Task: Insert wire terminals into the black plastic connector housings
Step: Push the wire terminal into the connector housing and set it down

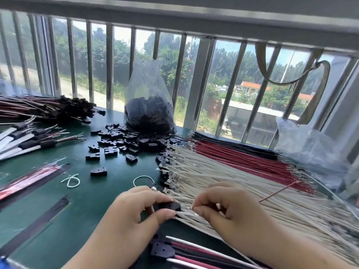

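My left hand (134, 212) pinches a small black connector housing (171, 206) between thumb and fingers, low in the middle of the view. My right hand (223, 208) pinches the metal terminal end of a white wire (187, 208) right at the housing's right side. A broad spread of white wires (223, 177) with terminals lies under and beyond both hands, with red wires (242, 154) and black wires (233, 142) behind it. Loose black housings (124, 138) are heaped on the green table (77, 191).
A clear bag of black housings (149, 113) stands at the back by the window bars. Finished harnesses (38, 107) lie at the back left, sleeved cables (23, 140) below them. Assembled connectors with wires (165, 251) lie at the front edge. Crumpled plastic (310, 148) sits at right.
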A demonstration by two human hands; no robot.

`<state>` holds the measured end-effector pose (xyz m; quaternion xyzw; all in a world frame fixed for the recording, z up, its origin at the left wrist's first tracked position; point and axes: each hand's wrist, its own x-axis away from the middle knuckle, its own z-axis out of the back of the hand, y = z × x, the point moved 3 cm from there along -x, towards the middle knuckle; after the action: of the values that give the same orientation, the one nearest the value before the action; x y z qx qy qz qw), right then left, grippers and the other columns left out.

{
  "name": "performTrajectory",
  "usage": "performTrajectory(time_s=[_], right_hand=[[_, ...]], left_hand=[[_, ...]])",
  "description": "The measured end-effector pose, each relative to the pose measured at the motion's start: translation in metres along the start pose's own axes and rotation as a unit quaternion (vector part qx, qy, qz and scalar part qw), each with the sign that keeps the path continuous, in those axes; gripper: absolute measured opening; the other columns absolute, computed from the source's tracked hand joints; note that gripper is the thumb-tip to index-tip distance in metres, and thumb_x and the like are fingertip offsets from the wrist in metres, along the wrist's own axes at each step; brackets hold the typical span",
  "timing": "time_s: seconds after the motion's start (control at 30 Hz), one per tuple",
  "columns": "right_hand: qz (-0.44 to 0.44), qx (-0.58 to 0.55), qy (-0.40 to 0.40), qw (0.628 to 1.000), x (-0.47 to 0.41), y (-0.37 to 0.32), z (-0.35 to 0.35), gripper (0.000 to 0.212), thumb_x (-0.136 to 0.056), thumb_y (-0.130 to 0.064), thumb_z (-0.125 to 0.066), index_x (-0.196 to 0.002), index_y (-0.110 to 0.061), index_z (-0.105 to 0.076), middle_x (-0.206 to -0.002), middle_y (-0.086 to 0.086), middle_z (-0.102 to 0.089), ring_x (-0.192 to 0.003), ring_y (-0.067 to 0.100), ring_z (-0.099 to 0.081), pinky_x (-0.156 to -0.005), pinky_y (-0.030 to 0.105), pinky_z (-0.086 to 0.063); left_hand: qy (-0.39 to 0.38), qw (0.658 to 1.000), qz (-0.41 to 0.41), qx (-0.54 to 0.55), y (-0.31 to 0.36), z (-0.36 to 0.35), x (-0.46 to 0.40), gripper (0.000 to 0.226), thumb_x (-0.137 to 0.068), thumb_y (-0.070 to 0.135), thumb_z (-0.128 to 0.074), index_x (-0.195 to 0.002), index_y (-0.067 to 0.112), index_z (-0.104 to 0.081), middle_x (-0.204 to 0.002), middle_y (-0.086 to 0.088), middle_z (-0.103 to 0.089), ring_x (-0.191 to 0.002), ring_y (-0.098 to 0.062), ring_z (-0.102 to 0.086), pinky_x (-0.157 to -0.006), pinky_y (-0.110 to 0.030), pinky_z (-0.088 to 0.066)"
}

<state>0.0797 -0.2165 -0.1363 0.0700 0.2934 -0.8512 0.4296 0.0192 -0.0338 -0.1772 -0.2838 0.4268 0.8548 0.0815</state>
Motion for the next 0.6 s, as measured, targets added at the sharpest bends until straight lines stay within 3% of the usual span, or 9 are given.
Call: performTrajectory(time_s=[0.1,0.17,0.37,0.5,0.6], right_hand=[[0.029,0.012,0.004,1.000,0.0010,-0.0023,0.0000,0.008,-0.082,-0.028,-0.067,-0.086,-0.034,-0.065,-0.082,-0.017,-0.061,-0.078,0.001,-0.056,-0.064,0.006,-0.038],[-0.001,-0.010,-0.019,1.000,0.0000,0.0000,-0.0003,0.007,-0.084,-0.029,-0.066,-0.083,-0.036,-0.065,-0.081,-0.019,-0.062,-0.076,0.000,-0.057,-0.064,0.006,-0.039],[-0.044,-0.011,-0.075,0.996,-0.0038,0.0039,-0.0006,0.019,-0.084,-0.031,-0.068,-0.070,-0.042,-0.063,-0.078,-0.025,-0.063,-0.070,-0.004,-0.056,-0.062,0.008,-0.041],[-0.032,0.006,-0.086,0.996,-0.0047,0.0039,-0.0001,0.005,-0.084,-0.030,-0.068,-0.083,-0.035,-0.068,-0.083,-0.023,-0.063,-0.076,-0.002,-0.057,-0.065,0.008,-0.041],[-0.014,0.010,-0.069,0.997,-0.0040,0.0029,-0.0010,0.009,-0.084,-0.031,-0.067,-0.090,-0.037,-0.064,-0.083,-0.024,-0.063,-0.076,-0.002,-0.057,-0.065,0.009,-0.041]], left_hand=[[-0.007,1.000,0.021,0.005,-0.0023,-0.0009,0.0000,0.020,-0.067,0.053,-0.072,-0.084,0.059,-0.063,-0.084,0.025,-0.065,-0.080,-0.005,-0.061,-0.071,-0.011,-0.046],[-0.007,0.999,0.039,0.019,-0.0033,-0.0011,0.0005,0.024,-0.066,0.055,-0.073,-0.086,0.060,-0.061,-0.083,0.028,-0.066,-0.082,-0.003,-0.062,-0.072,-0.008,-0.045],[-0.026,0.999,0.043,0.007,-0.0022,-0.0015,0.0011,0.039,-0.072,0.028,-0.077,-0.087,0.061,-0.060,-0.082,0.030,-0.065,-0.081,-0.001,-0.061,-0.071,-0.007,-0.044],[-0.025,0.998,0.060,0.026,-0.0042,-0.0030,0.0013,0.033,-0.071,0.030,-0.077,-0.084,0.057,-0.063,-0.082,0.029,-0.065,-0.079,0.001,-0.062,-0.070,-0.005,-0.043],[-0.028,0.999,0.040,0.020,-0.0007,-0.0031,0.0010,0.032,-0.070,0.031,-0.079,-0.077,0.059,-0.064,-0.084,0.029,-0.064,-0.082,0.004,-0.061,-0.071,-0.004,-0.042]])
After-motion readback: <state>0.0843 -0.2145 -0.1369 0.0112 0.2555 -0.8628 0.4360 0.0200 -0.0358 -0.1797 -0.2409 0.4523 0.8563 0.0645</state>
